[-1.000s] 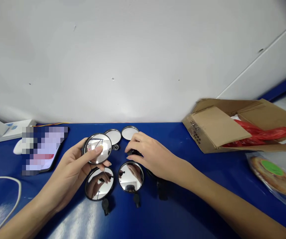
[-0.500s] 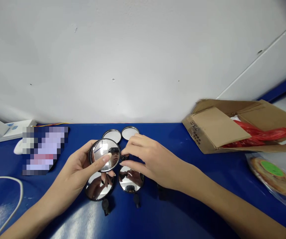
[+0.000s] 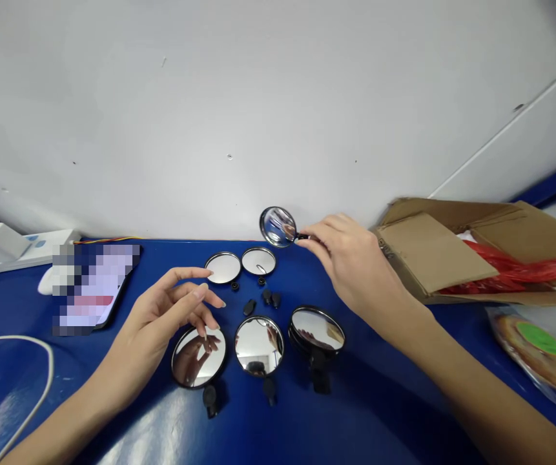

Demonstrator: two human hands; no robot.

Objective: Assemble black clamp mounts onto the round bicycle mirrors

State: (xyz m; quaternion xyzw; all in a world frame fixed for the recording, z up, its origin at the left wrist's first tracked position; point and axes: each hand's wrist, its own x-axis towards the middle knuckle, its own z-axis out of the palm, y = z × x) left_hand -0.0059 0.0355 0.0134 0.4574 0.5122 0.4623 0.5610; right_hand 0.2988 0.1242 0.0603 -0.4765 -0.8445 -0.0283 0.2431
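Note:
My right hand (image 3: 343, 255) pinches the short black stem of a small round mirror (image 3: 278, 227), raised above the table's back edge. My left hand (image 3: 181, 307) has its fingers apart and holds nothing; it hovers over a round mirror (image 3: 199, 361) with a black joint piece below it. Beside that lie another round mirror (image 3: 258, 345) and, to the right, stacked mirrors (image 3: 317, 328) with black stems. Two round mirrors (image 3: 223, 267) (image 3: 258, 261) lie at the back. Several small black joint pieces (image 3: 249, 307) sit between the two rows.
An open cardboard box (image 3: 432, 252) with a red plastic bag (image 3: 514, 266) stands at the right, a wrapped round item (image 3: 539, 349) in front of it. At the left are a phone (image 3: 101, 284), a white mouse (image 3: 50, 281), a power strip (image 3: 50, 250) and a white cable (image 3: 49, 368).
The mirror has left my left hand; a mirror is now in my right hand, raised up and to the right. My left hand has opened. The view has shifted slightly.

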